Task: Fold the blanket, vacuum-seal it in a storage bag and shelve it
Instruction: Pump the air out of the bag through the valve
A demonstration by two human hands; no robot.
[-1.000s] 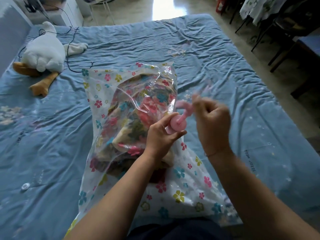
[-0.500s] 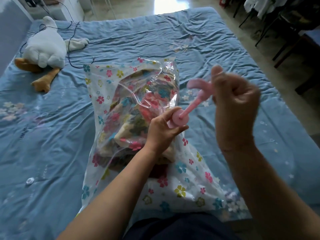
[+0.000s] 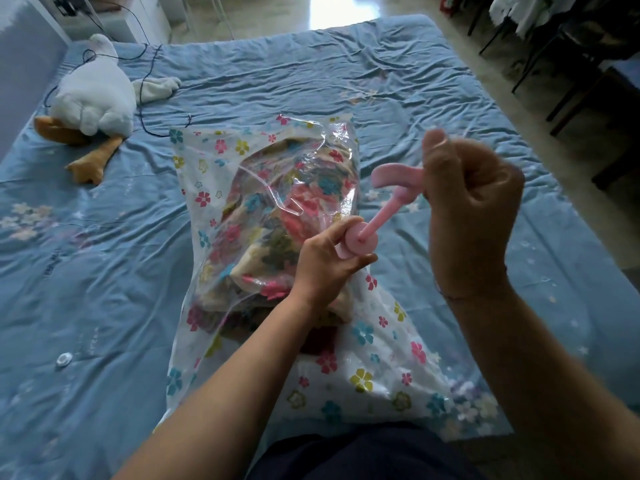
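Observation:
A clear storage bag (image 3: 211, 188) printed with small flowers lies on the bed in front of me. Inside it sits the folded flowered blanket (image 3: 277, 230). A pink hand pump (image 3: 360, 239) stands on the bag near its right side. My left hand (image 3: 325, 265) grips the pump's round body. My right hand (image 3: 471, 202) is raised and grips the pump's T-shaped handle (image 3: 394, 174), with the pink rod drawn out between the two hands.
The bed is covered by a wrinkled blue sheet (image 3: 346, 71). A white plush goose (image 3: 93, 98) and a thin black cable (image 3: 149, 71) lie at the far left. A small round cap (image 3: 64, 359) rests on the sheet at near left. Dark chairs (image 3: 588, 57) stand right of the bed.
My right hand has pulled the pump handle up and to the right, drawing the rod out of the body. My left hand stays on the pump body.

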